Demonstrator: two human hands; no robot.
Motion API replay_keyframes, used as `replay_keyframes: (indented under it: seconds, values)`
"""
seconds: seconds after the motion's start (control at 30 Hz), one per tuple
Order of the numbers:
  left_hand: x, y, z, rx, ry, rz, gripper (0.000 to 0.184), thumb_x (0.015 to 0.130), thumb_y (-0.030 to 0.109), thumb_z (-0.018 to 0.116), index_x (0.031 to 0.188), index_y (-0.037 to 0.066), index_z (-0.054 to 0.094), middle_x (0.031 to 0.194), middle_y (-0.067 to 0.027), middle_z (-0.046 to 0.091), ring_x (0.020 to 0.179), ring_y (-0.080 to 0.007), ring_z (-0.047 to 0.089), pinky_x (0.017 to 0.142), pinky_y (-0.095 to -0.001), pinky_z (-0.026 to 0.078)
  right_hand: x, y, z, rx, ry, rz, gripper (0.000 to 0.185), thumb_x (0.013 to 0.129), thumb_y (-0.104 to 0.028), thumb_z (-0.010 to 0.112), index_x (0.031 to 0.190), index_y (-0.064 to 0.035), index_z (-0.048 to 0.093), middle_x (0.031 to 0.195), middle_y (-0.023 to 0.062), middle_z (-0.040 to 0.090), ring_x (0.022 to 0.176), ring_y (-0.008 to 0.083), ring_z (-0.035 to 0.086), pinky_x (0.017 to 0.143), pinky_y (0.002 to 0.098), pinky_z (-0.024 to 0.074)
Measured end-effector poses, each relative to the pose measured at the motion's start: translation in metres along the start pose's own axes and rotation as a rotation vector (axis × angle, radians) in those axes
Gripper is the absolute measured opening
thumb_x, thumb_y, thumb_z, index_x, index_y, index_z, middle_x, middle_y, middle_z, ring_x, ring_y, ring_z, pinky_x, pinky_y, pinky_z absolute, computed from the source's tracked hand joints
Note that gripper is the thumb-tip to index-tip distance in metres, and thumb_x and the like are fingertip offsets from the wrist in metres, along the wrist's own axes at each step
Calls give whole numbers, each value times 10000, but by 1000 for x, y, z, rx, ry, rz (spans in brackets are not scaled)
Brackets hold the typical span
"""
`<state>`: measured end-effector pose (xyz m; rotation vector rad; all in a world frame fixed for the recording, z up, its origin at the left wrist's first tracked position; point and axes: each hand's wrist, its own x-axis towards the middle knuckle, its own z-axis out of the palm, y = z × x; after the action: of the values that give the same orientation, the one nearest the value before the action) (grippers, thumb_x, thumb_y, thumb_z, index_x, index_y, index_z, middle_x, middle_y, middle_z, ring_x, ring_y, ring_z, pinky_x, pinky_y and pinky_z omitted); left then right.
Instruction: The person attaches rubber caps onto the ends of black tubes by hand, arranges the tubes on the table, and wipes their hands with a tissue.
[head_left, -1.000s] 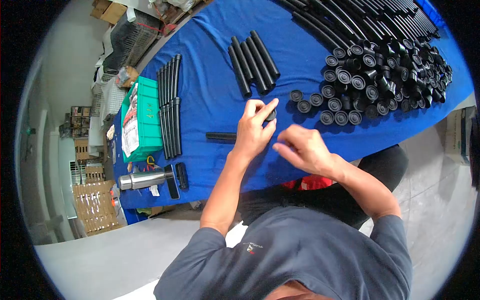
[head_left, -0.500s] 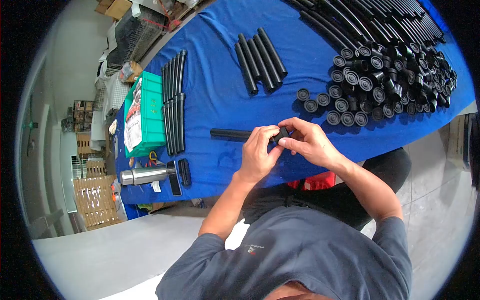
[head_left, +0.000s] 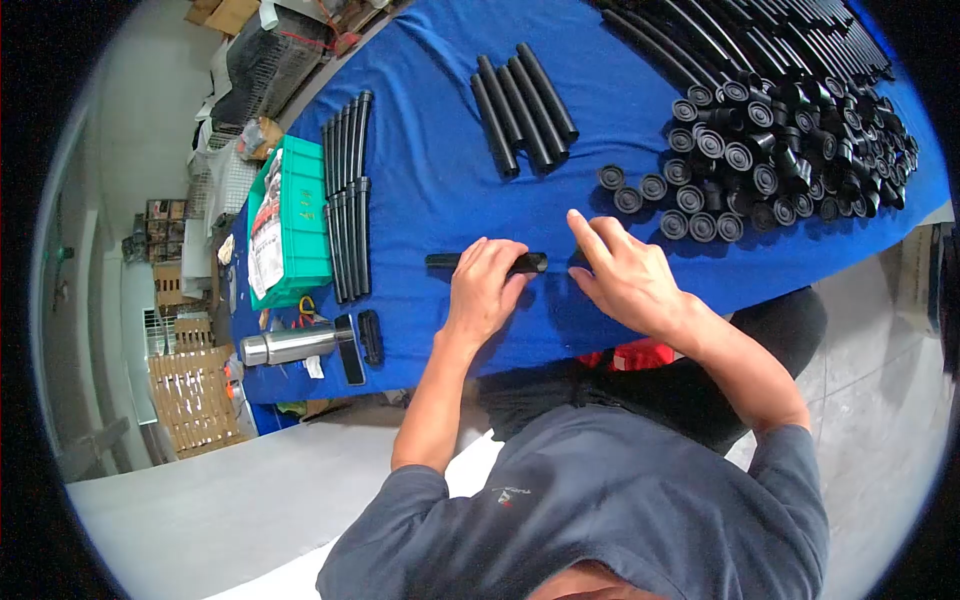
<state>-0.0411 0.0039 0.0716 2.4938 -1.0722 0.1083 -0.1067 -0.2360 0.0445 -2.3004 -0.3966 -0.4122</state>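
Left hand (head_left: pixel 483 290) closed over a short black tube (head_left: pixel 530 263), fingers across its middle and thumb on the near side; from my distant station I see an end poking out at 9 o'clock and another at 3. Right hand (head_left: pixel 637 288) sits just off the tube's 3 o'clock end, fingers spread and thumb apart; I cannot tell whether anything small is tucked between them. I judge the step as steadying and lining up the tube, with that end turned to the right hand. The next move calls for a firm left grip and careful alignment at the tube's end.

Further out, three loose caps (head_left: pixel 628 199) lie at 1 to 2 o'clock, near a big cap pile (head_left: pixel 739 157) at 2. Long tubes (head_left: pixel 745 32) cover the far side of the blue cloth (head_left: pixel 430 130) at 1 o'clock. Five short tubes (head_left: pixel 548 91) lie side by side at 12. Toward 10, two rows of tubes (head_left: pixel 362 240) run beside a green bin (head_left: pixel 311 225); a metal flask (head_left: pixel 300 344) lies at 8 to 9, next to a phone (head_left: pixel 349 352).
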Motion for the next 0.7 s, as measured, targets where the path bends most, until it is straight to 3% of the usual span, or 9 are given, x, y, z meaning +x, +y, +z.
replay_keyframes:
  seconds: [0.13,0.2,0.27,0.3,0.4,0.47,0.5,0.6,0.7]
  values:
    - [-8,39,-30,-300,66,-108,416,786,91,813,1177,21,688,1086,-155,708,1001,-294,689,908,-387,542,-2,-13,-16,463,-89,-64,625,854,-169,787,1390,20,528,1082,164,598,809,273,654,683,390,573]
    - [-6,56,-37,-365,-10,-128,408,821,93,804,1207,20,697,1099,-141,703,986,-265,687,895,-351,538,2,-14,-17,665,-285,-12,748,878,-367,782,1444,27,492,1128,160,577,825,233,591,706,346,526]
    - [-5,61,-34,-420,-87,-136,399,841,85,792,1224,23,701,1101,-137,700,970,-273,689,900,-343,533,-2,-16,-9,796,-327,58,810,902,-479,739,1460,44,471,1158,181,568,921,258,596,768,375,527]
    - [-7,59,-29,-404,-87,-91,369,885,87,770,1231,5,667,1105,-129,697,958,-248,686,904,-337,530,-4,-16,-6,814,-342,72,823,905,-495,732,1464,47,465,1156,187,572,933,266,605,786,382,527]
    - [-23,64,-15,-704,-2,-300,349,922,102,751,1228,-4,622,1121,-129,700,994,-215,681,925,-340,532,-11,-12,5,843,-340,71,863,907,-543,717,1474,53,453,1141,199,582,958,282,624,824,390,527]
    - [-29,60,-9,-653,-24,-272,362,914,106,766,1210,-6,591,1132,-128,705,1050,-196,675,956,-340,534,-20,-9,23,819,-282,33,892,902,-576,710,1479,53,452,1122,197,583,959,279,625,831,382,525]
    - [-33,54,-5,-661,-44,-266,369,898,90,777,1204,-4,595,1134,-130,706,1060,-199,677,963,-341,534,-21,-10,25,871,-291,83,860,921,-567,694,1494,30,460,1100,190,592,958,288,630,849,394,524]
    - [-38,44,-2,-562,-82,-239,430,830,32,829,1193,6,600,1181,-128,694,1075,-210,679,976,-350,535,-23,-10,23,933,-332,183,811,951,-492,689,1530,13,429,1218,191,600,1150,300,586,1005,407,465]
    - [-47,42,-1,-475,-65,-274,454,820,8,832,1207,30,595,1187,-104,671,1085,-196,665,958,-350,544,-23,-9,19,930,-294,188,697,947,-460,707,1464,-23,540,1166,173,636,1113,291,610,955,394,496]
